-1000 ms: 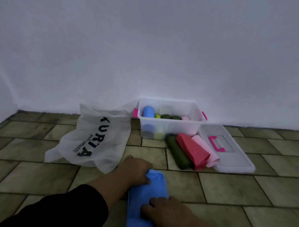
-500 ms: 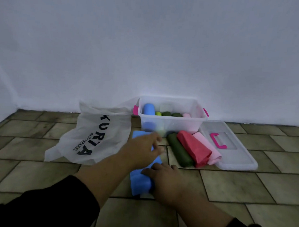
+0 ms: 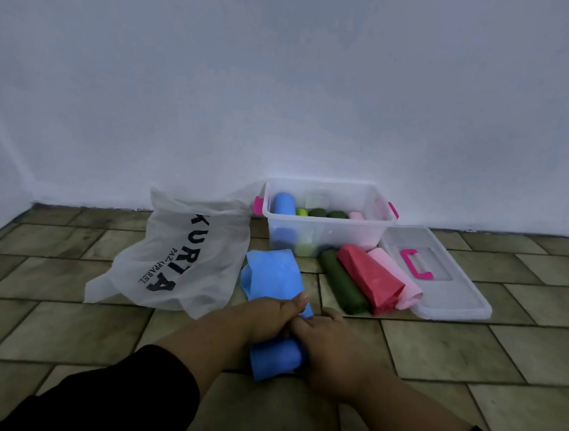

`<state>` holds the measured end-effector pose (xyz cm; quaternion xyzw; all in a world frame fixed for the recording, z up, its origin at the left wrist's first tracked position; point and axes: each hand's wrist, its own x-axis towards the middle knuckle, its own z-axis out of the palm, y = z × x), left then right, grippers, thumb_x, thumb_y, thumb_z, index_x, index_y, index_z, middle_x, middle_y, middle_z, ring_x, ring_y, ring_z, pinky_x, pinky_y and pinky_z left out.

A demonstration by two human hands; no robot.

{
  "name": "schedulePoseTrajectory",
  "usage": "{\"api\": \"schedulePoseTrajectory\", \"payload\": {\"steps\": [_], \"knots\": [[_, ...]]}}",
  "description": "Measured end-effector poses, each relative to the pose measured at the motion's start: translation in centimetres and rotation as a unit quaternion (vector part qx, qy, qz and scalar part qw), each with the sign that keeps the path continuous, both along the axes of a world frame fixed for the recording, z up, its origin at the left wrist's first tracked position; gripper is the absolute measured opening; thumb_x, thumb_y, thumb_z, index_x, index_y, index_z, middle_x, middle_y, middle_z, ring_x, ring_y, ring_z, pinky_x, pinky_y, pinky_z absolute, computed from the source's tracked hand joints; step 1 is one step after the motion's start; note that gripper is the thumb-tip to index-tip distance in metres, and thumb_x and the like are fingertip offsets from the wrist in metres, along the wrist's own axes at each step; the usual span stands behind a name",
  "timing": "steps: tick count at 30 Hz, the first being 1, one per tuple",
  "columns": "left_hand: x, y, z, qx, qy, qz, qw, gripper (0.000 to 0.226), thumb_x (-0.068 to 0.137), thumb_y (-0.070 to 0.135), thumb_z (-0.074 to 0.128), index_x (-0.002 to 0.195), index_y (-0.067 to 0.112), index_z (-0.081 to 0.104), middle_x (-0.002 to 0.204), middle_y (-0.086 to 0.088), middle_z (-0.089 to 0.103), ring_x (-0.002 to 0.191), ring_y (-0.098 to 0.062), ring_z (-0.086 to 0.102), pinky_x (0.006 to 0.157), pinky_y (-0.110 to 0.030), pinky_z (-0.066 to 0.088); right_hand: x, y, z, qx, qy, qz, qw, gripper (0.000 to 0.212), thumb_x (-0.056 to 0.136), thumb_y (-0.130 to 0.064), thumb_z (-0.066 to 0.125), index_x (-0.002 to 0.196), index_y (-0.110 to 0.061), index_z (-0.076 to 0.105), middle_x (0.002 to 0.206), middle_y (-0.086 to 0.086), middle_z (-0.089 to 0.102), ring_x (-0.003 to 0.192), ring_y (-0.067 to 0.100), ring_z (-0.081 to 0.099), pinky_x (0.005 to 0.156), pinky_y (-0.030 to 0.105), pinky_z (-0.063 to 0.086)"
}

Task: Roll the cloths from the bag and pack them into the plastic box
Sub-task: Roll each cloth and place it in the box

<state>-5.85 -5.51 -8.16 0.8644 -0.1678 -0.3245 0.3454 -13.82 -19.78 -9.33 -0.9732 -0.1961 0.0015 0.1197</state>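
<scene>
A person kneels or sits at a tiled floor (image 3: pixel 76 330) before a pale wall (image 3: pixel 282 85), both arms reaching forward in black sleeves (image 3: pixel 105 396). The blue cloth (image 3: pixel 274 276) lies on the tiles between the person and the plastic box (image 3: pixel 341 239); its near end is wound into a thick roll, and its far end lies flat and reaches almost to the box's front wall. The left hand (image 3: pixel 272 315) lies over the top of the roll, fingers curled down round it and thumb stretched along the cloth; the right hand (image 3: pixel 328 342) grips the roll's right end, its fingers bent over the fabric and touching the left hand.

The box stands open against the wall, with pink latches at its ends; inside stand a blue roll (image 3: pixel 283 204), a yellow-green roll (image 3: pixel 302 212), two dark green ones and a pale pink one. Its clear lid (image 3: pixel 455 297) lies flat on the floor just right of the box, its pink handle (image 3: pixel 416 263) upward. In front of the box, side by side and touching, lie a dark green roll (image 3: pixel 342 284), a red roll (image 3: pixel 368 277) and a pink roll (image 3: pixel 396 275), the last resting against the lid's edge. The translucent white bag (image 3: pixel 183 256), printed with black lettering, lies slumped on the floor left of the box and just beside the blue cloth.
</scene>
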Motion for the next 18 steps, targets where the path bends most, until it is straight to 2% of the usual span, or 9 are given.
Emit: {"api": "schedulePoseTrajectory", "payload": {"steps": [2, 4, 6, 8, 11, 14, 16, 18], "knots": [[-0.4, -0.2, -0.2, -0.016, 0.005, -0.008, 1.0, 0.07, 0.092, 0.062, 0.022, 0.134, 0.017, 0.054, 0.142, -0.007, 0.049, 0.129, -0.019, 0.043, 0.111, -0.027, 0.028, 0.1, -0.3, 0.4, 0.0, 0.015, 0.01, 1.0, 0.048, 0.078, -0.03, 0.062, 0.124, -0.027, 0.05, 0.111, -0.003, 0.063, 0.102, 0.02, 0.057, 0.097, 0.028, 0.032], [-0.8, -0.2, -0.3, -0.032, 0.001, -0.014, 0.999, 0.064, 0.096, 0.056, 0.021, 0.136, 0.017, 0.051, 0.145, -0.006, 0.046, 0.132, -0.017, 0.04, 0.108, -0.022, 0.025, 0.3, -0.6, 0.9, 0.005, 0.032, 0.009, 0.999, 0.046, 0.079, -0.029, 0.062, 0.125, -0.03, 0.052, 0.112, -0.002, 0.064, 0.099, 0.02, 0.059, 0.078, 0.021, 0.033], [-1.2, -0.1, -0.3, -0.039, -0.005, -0.022, 0.999, 0.06, 0.098, 0.053, 0.02, 0.138, 0.019, 0.049, 0.147, -0.005, 0.043, 0.134, -0.017, 0.038, 0.11, -0.021, 0.023, 0.8, -0.8, 1.2, 0.005, 0.067, 0.009, 0.998, 0.047, 0.081, -0.029, 0.062, 0.127, -0.032, 0.053, 0.116, -0.002, 0.064, 0.099, 0.019, 0.06, 0.072, 0.016, 0.031], [-1.6, 0.2, -0.4, -0.029, -0.037, -0.032, 0.998, 0.055, 0.098, 0.052, 0.022, 0.138, 0.024, 0.049, 0.146, -0.001, 0.044, 0.133, -0.015, 0.039, 0.109, -0.021, 0.024, 1.3, -0.9, 1.2, 0.022, 0.107, 0.019, 0.994, 0.049, 0.082, -0.027, 0.064, 0.129, -0.029, 0.054, 0.123, -0.002, 0.062, 0.105, 0.018, 0.059, 0.077, 0.014, 0.035], [-2.9, 1.0, -1.1, -0.016, -0.179, -0.04, 0.983, 0.044, 0.099, 0.048, 0.029, 0.135, 0.03, 0.048, 0.137, 0.006, 0.052, 0.123, -0.011, 0.047, 0.096, -0.017, 0.03, 1.6, -1.1, 1.1, 0.067, 0.143, 0.016, 0.987, 0.056, 0.078, -0.028, 0.07, 0.131, -0.029, 0.052, 0.131, -0.008, 0.054, 0.111, 0.014, 0.055, 0.088, 0.016, 0.04], [-4.6, 2.2, -2.5, 0.003, -0.317, -0.056, 0.947, 0.046, 0.097, 0.048, 0.036, 0.14, 0.031, 0.038, 0.129, 0.011, 0.048, 0.112, -0.005, 0.047, 0.089, -0.017, 0.035, 1.9, -1.3, 1.0, 0.078, 0.169, 0.018, 0.982, 0.049, 0.077, -0.032, 0.071, 0.125, -0.031, 0.058, 0.128, -0.006, 0.053, 0.108, 0.016, 0.055, 0.092, 0.029, 0.045], [-5.5, 2.9, -3.6, 0.017, -0.335, -0.056, 0.94, 0.053, 0.094, 0.052, 0.037, 0.143, 0.031, 0.031, 0.129, 0.011, 0.044, 0.109, -0.005, 0.046, 0.088, -0.019, 0.037, 2.0, -1.5, 0.9, 0.057, 0.178, 0.02, 0.982, 0.051, 0.079, -0.037, 0.069, 0.128, -0.035, 0.054, 0.127, -0.008, 0.054, 0.11, 0.015, 0.053, 0.093, 0.03, 0.045], [-6.0, 3.3, -4.3, 0.023, -0.345, -0.03, 0.938, 0.052, 0.093, 0.054, 0.035, 0.139, 0.03, 0.033, 0.125, 0.01, 0.046, 0.106, -0.007, 0.049, 0.087, -0.021, 0.038, 1.9, -1.8, 0.5, 0.067, 0.172, -0.003, 0.983, 0.051, 0.078, -0.041, 0.069, 0.126, -0.038, 0.051, 0.119, -0.012, 0.057, 0.106, 0.01, 0.054, 0.087, 0.023, 0.043]]}}
